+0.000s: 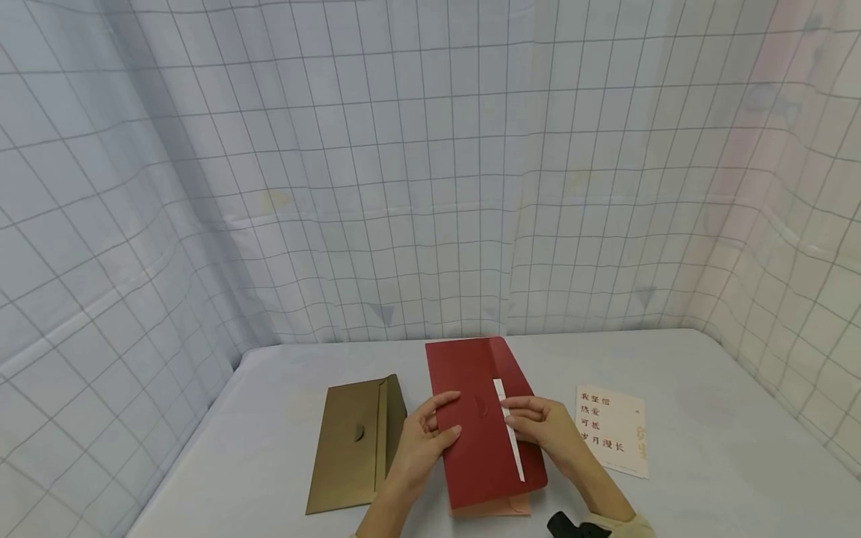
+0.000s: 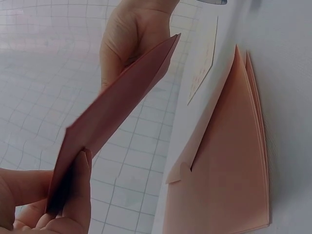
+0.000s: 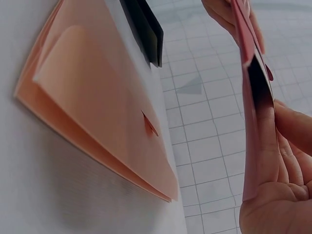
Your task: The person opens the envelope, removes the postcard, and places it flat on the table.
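Red envelope [image 1: 464, 373]: left hand [image 1: 425, 441] is pinching its edge, seemingly for steadiness; right hand [image 1: 545, 426] is pinching protruding white card [image 1: 515, 452].

A: And here's the cloth [image 1: 430, 149], pale, ruled in grey squares, hanging across the back and down both sides!
B: Grey triangles [image 1: 385, 314] low along it, faint yellow patches [image 1: 274, 200] higher, a pink tint [image 1: 760, 82] upper right.
A: In front, the white table [image 1: 726, 418], far corners rounded!
B: Soft light, cooler left, warmer right.
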`<state>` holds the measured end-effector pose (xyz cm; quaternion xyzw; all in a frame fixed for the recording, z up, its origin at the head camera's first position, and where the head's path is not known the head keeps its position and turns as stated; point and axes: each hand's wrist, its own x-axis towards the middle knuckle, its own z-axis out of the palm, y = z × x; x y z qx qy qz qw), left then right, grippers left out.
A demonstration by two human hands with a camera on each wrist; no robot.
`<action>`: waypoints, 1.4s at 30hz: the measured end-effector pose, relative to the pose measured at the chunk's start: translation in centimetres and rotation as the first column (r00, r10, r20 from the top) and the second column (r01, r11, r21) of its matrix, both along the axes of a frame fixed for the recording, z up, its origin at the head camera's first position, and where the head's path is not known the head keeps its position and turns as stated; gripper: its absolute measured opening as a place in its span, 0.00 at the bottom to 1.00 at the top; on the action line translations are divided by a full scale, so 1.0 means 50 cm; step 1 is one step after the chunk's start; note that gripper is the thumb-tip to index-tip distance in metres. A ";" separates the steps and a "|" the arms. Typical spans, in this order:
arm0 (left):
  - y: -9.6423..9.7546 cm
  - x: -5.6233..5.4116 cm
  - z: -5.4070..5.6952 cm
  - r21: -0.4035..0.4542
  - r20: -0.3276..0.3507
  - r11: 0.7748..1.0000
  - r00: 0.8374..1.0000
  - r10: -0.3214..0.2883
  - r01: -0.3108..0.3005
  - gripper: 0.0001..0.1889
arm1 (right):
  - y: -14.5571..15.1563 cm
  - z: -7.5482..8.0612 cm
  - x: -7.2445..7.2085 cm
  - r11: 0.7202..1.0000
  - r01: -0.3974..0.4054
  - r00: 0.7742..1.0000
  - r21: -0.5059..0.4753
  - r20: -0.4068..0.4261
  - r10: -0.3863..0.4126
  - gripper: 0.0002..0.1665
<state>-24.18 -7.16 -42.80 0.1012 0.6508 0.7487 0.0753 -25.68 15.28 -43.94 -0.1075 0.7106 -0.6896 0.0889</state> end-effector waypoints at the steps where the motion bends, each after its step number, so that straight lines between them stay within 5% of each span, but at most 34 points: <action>1: 0.000 0.000 0.000 -0.003 -0.002 1.000 1.000 -0.001 0.001 0.26 | 0.000 0.001 0.001 1.000 0.000 1.000 0.003 0.000 0.000 0.30; 42: -0.016 -0.002 0.006 -0.060 -0.004 0.998 1.000 -0.021 0.021 0.25 | 0.019 0.002 -0.002 0.995 0.072 0.997 0.070 0.010 -0.072 0.29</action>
